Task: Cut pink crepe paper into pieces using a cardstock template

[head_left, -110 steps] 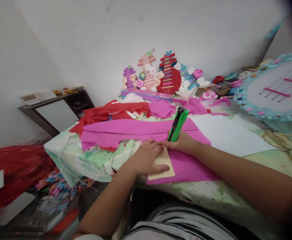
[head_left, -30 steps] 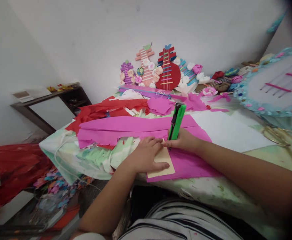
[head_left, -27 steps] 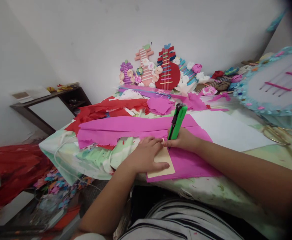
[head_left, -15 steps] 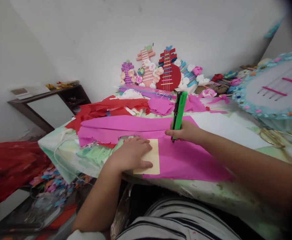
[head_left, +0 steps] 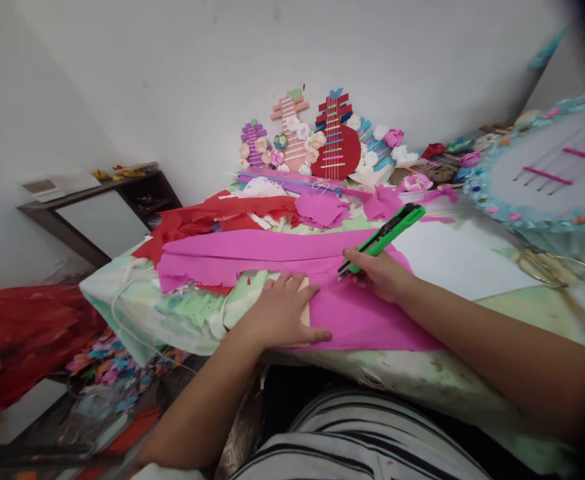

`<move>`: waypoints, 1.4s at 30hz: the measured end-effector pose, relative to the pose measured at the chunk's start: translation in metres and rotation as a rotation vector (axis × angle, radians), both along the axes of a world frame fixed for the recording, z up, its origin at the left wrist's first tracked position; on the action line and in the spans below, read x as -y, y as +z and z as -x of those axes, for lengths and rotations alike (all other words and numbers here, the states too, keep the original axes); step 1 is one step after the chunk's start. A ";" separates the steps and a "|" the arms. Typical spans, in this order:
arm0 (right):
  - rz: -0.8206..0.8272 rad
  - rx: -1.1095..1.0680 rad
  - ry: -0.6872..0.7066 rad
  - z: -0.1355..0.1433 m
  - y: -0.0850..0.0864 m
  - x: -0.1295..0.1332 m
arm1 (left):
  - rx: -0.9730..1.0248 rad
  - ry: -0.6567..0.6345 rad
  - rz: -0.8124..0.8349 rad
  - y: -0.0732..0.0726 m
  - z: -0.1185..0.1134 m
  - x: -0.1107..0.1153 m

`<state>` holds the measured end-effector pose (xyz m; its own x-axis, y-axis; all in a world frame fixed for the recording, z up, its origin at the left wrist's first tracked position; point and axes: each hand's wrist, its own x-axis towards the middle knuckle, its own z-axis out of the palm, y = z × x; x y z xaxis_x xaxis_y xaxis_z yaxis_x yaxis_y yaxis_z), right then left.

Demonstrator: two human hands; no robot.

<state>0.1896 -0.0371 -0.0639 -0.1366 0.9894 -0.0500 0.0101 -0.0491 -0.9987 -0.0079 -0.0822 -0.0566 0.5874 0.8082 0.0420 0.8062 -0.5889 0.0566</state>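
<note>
Craft clutter on and around a covered work surface.
Against the white wall (head_left: 182,73): small paper guitars (head_left: 317,143) trimmed with paper flowers (head_left: 389,150). Nearer: crumpled red paper (head_left: 197,223), a white sheet (head_left: 459,263), gold scissors (head_left: 552,270). At right edge: a round blue-fringed piece (head_left: 547,183). At left: a dark side table (head_left: 97,207), a red bag (head_left: 27,333) on the floor.

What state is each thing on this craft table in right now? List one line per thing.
left hand: flat, pressing down on the tan card.
tan card: lying on the pink sheet, mostly covered.
right hand: gripping the green cutter.
green cutter: tilted, tip at the pink sheet.
pink sheet: spread flat at the table edge.
white sheet: lying flat.
</note>
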 end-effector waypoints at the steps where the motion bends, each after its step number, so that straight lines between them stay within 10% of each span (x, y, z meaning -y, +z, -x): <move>1: 0.005 0.001 0.007 -0.001 0.001 0.000 | -0.015 0.010 0.002 0.001 0.005 0.001; 13: -0.067 0.533 0.160 -0.002 0.011 0.011 | -0.071 0.012 -0.065 0.016 0.011 0.010; 22: -0.016 0.458 0.138 -0.004 0.013 0.009 | -0.056 -0.120 0.042 -0.010 -0.019 0.019; 42: -0.265 0.647 0.156 0.005 0.001 0.010 | -0.033 -0.106 0.040 -0.013 -0.016 0.021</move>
<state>0.1849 -0.0469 -0.0631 -0.3011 0.9510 0.0703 0.5914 0.2441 -0.7686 0.0083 -0.1037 -0.0693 0.6703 0.7420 -0.0093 0.7412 -0.6689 0.0562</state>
